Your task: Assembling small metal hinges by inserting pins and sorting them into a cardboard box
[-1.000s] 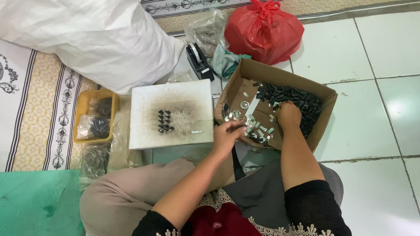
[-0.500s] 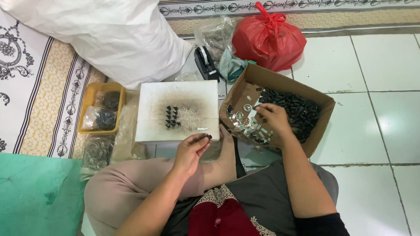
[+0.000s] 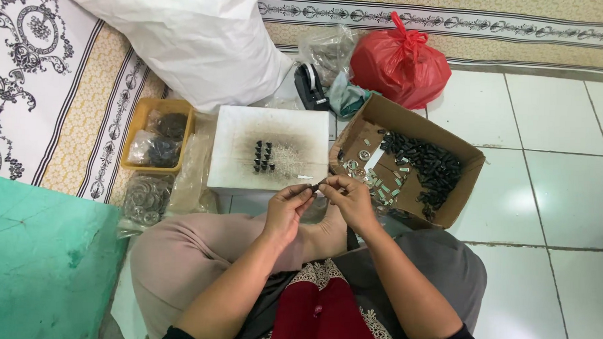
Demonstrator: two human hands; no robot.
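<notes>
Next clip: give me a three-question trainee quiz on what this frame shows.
1. True or false: both hands meet over the front edge of the white board.
2. Where do the loose black parts lie? A) yellow tray B) cardboard box C) red bag
3. Fill in: a small cluster of black pieces stands on the white ____.

Key:
1. True; the left hand and right hand pinch a small dark part between them.
2. B, the cardboard box.
3. board.
</notes>
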